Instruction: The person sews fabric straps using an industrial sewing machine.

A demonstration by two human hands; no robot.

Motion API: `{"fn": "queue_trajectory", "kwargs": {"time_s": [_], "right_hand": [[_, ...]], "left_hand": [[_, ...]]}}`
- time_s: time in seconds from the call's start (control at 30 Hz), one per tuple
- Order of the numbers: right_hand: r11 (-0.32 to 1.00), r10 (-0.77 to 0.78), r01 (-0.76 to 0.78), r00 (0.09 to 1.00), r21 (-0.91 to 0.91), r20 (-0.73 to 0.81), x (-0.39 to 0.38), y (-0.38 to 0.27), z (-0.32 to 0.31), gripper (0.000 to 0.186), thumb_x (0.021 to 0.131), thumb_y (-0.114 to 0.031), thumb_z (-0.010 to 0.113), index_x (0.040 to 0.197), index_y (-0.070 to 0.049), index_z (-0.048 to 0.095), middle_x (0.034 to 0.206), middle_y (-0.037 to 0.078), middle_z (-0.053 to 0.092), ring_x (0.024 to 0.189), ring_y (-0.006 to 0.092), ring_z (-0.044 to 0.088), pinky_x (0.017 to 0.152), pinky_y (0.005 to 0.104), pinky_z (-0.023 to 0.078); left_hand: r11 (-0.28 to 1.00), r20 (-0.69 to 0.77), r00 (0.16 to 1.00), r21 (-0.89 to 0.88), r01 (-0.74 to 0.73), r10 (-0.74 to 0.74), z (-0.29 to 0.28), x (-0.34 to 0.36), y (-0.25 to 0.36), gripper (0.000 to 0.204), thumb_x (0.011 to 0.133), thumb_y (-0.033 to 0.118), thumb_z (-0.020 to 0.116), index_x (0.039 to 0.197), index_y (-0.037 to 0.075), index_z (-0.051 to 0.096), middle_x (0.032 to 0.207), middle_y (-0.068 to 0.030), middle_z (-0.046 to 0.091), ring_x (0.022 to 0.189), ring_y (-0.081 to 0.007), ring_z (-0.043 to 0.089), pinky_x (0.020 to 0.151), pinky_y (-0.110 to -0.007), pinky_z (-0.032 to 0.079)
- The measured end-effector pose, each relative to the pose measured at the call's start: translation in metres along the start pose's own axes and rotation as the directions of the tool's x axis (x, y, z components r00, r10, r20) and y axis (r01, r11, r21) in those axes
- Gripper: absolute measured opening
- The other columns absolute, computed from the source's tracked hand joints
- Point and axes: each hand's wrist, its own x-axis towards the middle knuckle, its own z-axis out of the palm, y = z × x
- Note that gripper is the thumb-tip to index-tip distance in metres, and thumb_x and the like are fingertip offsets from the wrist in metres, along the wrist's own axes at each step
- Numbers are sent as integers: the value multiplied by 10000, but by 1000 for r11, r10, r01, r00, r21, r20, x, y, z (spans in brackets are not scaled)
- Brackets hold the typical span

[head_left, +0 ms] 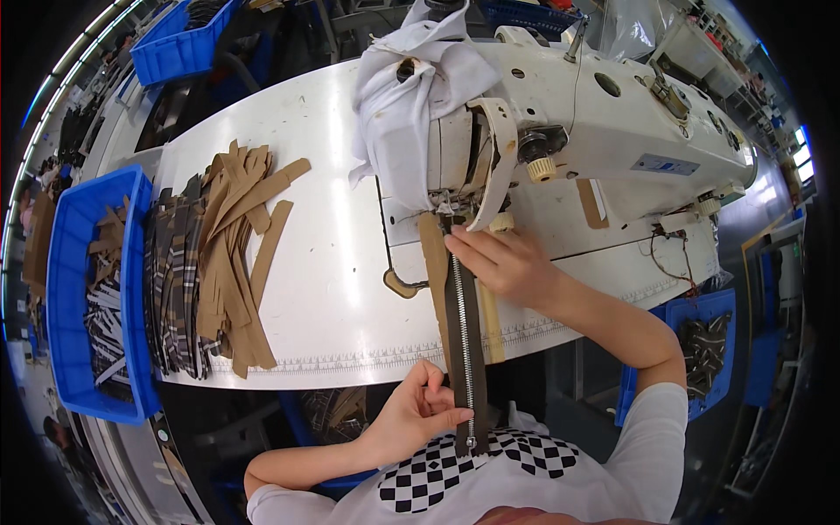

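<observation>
Down at the near edge of the counter (324, 306), the left hand (407, 416) had its grip closed on the zipper (475, 341), thumb laid across the dark tape, fingers curled in beside it! Up top, the right hand (512, 267) was in close, fingertips on the tape's upper end, right by the needle area of the white sewing machine (630, 118); whether that grip was pinching or merely pressing, you couldn't tell. And the zipper itself? It ran from under the machine head, over the counter's edge, towards the checked shirt (429, 477), its silver teeth facing up and its slider (471, 442) at the low end, just below the left thumb. A brown strip (433, 271) lay along its left side. White cloth (402, 114) draped the machine head. Out left, loose brown strips (232, 262) lay heaped against dark striped strips (175, 271), with a blue bin (136, 293) just beyond, holding more pieces!
</observation>
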Motion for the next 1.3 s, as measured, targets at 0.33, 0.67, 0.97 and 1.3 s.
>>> {"fn": "queue_trajectory", "kwargs": {"time_s": [0.33, 0.67, 0.97, 1.3], "right_hand": [[996, 18, -22, 999, 88, 43, -7, 0, 26, 287, 734, -58, 652, 1016, 0, 647, 968, 75, 644, 840, 195, 633, 614, 281, 539], [991, 28, -41, 995, 131, 95, -7, -1, 26, 237, 730, -41, 651, 963, -11, 628, 892, 72, 603, 788, 208, 626, 585, 305, 551], [985, 64, -78, 994, 155, 92, -6, 8, 30, 292, 729, -42, 655, 1021, -44, 650, 902, 68, 616, 804, 216, 635, 656, 316, 560], [957, 132, -172, 976, 236, 176, -11, 1, 21, 345, 724, 119, 541, 1035, 20, 655, 1143, 138, 632, 1083, 312, 608, 924, 410, 498]], "left_hand": [[-391, 582, 483, 807, -443, 654, -49, 87, 79, 181, 739, 33, 738, 856, 35, 600, 845, -86, 629, 705, -257, 619, 579, -334, 512], [-499, 625, 545, 779, -380, 560, -76, 121, 94, 259, 734, 80, 718, 935, 74, 555, 926, -84, 621, 773, -270, 601, 643, -367, 455], [-463, 594, 589, 802, -377, 548, -74, 120, 97, 242, 726, 46, 678, 942, 35, 570, 965, -85, 621, 870, -250, 604, 791, -345, 477], [-449, 571, 566, 820, -355, 594, -80, 95, 101, 248, 791, 60, 653, 1018, 10, 564, 1104, -125, 638, 1086, -300, 584, 917, -407, 468]]}}
